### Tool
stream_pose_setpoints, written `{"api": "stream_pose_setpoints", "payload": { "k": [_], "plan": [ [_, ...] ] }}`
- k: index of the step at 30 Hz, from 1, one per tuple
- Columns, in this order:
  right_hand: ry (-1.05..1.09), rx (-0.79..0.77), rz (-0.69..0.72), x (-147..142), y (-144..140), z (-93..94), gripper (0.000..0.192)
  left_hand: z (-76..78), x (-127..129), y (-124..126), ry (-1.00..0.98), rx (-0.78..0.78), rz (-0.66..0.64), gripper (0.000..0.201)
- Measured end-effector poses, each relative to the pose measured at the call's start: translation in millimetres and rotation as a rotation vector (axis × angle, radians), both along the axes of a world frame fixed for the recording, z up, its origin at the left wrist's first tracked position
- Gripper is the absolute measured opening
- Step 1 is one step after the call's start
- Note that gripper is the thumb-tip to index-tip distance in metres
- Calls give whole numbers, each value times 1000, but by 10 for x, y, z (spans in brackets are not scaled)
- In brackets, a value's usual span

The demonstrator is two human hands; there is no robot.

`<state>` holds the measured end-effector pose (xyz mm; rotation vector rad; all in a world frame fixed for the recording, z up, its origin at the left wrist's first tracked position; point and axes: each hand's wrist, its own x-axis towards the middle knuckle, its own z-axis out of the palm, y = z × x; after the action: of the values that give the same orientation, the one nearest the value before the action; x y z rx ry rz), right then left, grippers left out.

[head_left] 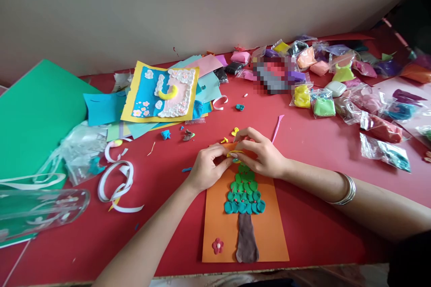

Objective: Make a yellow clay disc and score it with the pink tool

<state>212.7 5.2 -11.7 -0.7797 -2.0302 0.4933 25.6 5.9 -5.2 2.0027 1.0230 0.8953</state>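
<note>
Head view, the only one we've got: both our hands meet at the top of an orange card (215, 219) lying flat on the red table (319, 215). Our left hand (206, 169) has its fingers curled in, thumb and forefinger pinching the left end of a small yellow clay piece (233, 154). Our right hand (261, 152) is bent over the same piece from the other side, fingertips closed down on it, a silver bangle (346, 189) on that wrist. The yellow piece sits right at the tip of a clay tree (245, 193): green and teal scales stacked in rows, brown trunk (247, 238) below. A little pink clay flower (217, 245) sits in the card's lower left corner.

Further back, a pink modelling tool (278, 128) lies just beyond our right hand, with yellow crumbs (235, 132) near it. To the left are a blue cloud-and-moon picture (161, 93) on loose coloured paper, a green sheet (37, 116) and curls of white strip (117, 184). To the right lies a heap of clay bags (323, 105).
</note>
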Motion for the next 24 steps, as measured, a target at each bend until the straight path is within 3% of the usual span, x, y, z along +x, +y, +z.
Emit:
{"api": "stream_pose_setpoints", "payload": {
  "k": [6, 9, 13, 16, 24],
  "plan": [
    [80, 88, -5, -1, -11, 0, 10, 14, -24, -4, -25, -14, -20, 10],
    [86, 84, -2, 1, -14, 6, 10, 25, -13, -2, -22, 24, -30, 18],
    [30, 31, 48, 8, -10, 5, 26, 26, 8, -2, -29, 67, -10, 21],
    [-14, 51, 33, 14, -4, -5, 18, 14, 9, -5, -26, 84, -9, 17],
    [39, 102, 22, 12, -5, -16, 18, -13, -6, -2, -56, 196, 24, 10]
  ]
}}
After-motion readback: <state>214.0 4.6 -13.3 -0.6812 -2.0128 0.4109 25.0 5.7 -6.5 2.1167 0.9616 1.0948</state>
